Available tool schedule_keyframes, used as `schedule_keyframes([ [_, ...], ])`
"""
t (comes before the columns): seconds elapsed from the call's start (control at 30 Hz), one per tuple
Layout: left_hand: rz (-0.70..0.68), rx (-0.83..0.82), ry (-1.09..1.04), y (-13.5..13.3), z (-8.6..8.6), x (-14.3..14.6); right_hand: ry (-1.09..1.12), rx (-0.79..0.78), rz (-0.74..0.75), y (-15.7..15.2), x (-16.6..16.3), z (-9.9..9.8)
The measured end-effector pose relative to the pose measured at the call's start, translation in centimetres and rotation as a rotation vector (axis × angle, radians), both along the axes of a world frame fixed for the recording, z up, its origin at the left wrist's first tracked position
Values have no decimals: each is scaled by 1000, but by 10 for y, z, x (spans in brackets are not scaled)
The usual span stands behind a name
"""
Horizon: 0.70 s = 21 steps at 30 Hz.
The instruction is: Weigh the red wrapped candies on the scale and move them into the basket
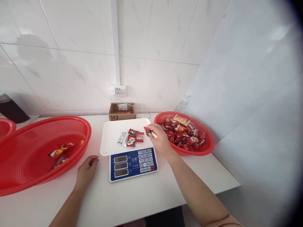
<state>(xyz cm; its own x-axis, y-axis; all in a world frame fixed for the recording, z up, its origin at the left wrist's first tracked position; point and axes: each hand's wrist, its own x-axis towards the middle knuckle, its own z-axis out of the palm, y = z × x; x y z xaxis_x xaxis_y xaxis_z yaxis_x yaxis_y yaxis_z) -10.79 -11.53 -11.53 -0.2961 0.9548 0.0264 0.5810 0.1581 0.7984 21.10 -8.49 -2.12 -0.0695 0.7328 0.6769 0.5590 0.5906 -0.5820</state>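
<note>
A blue electronic scale with a white weighing tray stands in the middle of the white table. Several small wrapped candies lie on the tray. My right hand hovers over the tray's right edge, fingers pinched on one red candy packet. My left hand rests on the table left of the scale, fingers curled, beside the big red basket. To the right, a red basket is full of red candy packets.
The big left basket holds a few candy packets. A small cardboard box sits against the tiled wall under a wall socket. Another red basket rim and a dark object show at far left.
</note>
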Motion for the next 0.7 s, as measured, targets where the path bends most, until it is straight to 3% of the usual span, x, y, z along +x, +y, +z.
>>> schedule_keyframes([
  [0.13, -13, 33, -13, -1, -2, -1, -150, -8, 111, 12, -35, -9],
  [0.27, -23, 71, -33, -1, -3, -2, -201, -98, 212, 16, -44, -16],
  [0.57, -22, 42, -44, 1, -5, -2, -411, -166, 101, 14, -19, -25],
  [0.7, -25, 56, -44, 1, -6, -2, -367, -176, 20, 20, -23, -28],
])
